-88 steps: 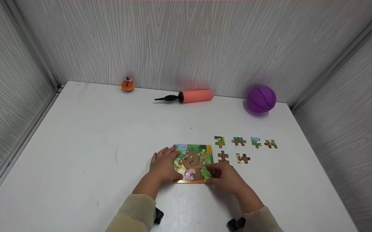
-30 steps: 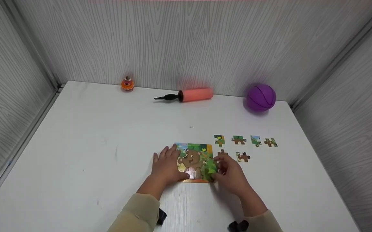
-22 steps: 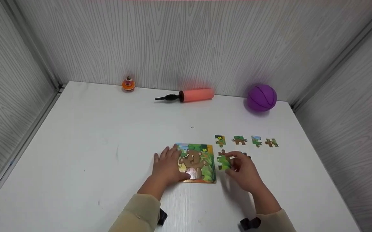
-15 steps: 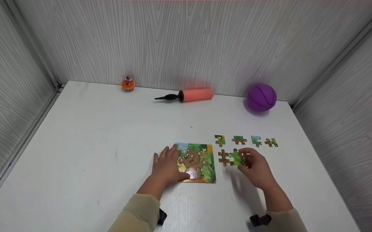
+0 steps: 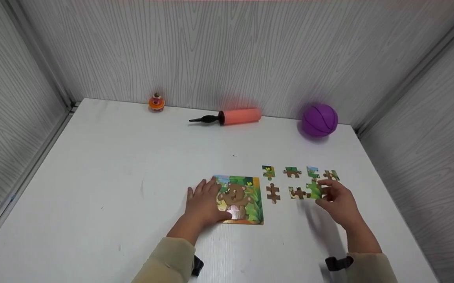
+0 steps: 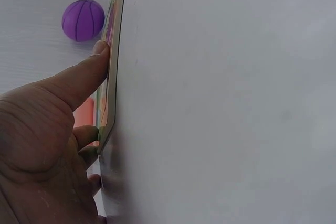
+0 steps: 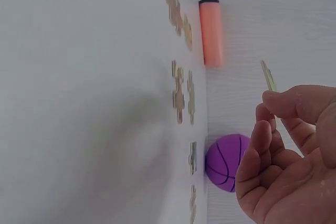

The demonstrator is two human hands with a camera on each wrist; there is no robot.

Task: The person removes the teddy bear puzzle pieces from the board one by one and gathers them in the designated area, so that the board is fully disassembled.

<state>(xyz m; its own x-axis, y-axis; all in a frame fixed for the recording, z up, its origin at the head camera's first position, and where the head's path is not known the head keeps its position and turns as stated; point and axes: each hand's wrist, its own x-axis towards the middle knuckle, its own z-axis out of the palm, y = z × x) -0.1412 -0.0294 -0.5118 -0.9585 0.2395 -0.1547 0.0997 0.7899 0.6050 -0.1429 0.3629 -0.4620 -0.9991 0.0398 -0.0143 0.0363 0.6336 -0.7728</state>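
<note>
A square puzzle board [image 5: 246,200] with a bear picture lies flat on the white table. My left hand [image 5: 203,204] rests at its left side, fingers spread; in the left wrist view the thumb [image 6: 86,80] lies on the board's face. My right hand [image 5: 339,202] pinches a green puzzle piece [image 5: 314,189] between thumb and fingertips. The right wrist view has that piece [image 7: 269,77] edge-on, raised above the table. Next to it in the head view is a brown-and-white puzzle piece [image 5: 297,192], and a brown puzzle piece [image 5: 273,193] lies nearer the board.
Behind these is a row of puzzle pieces: a yellow-green one [image 5: 268,172], a brown-green one [image 5: 292,171], a blue-green one [image 5: 313,171] and a brown one [image 5: 332,175]. Along the back wall stand a small orange toy [image 5: 156,103], a coral hand pump [image 5: 240,116] and a purple ball [image 5: 319,120].
My right hand has lifted the green puzzle piece off the board's right side and carried it right, past the brown piece. The left hand stays at the board, shifted slightly right since the first frame.
</note>
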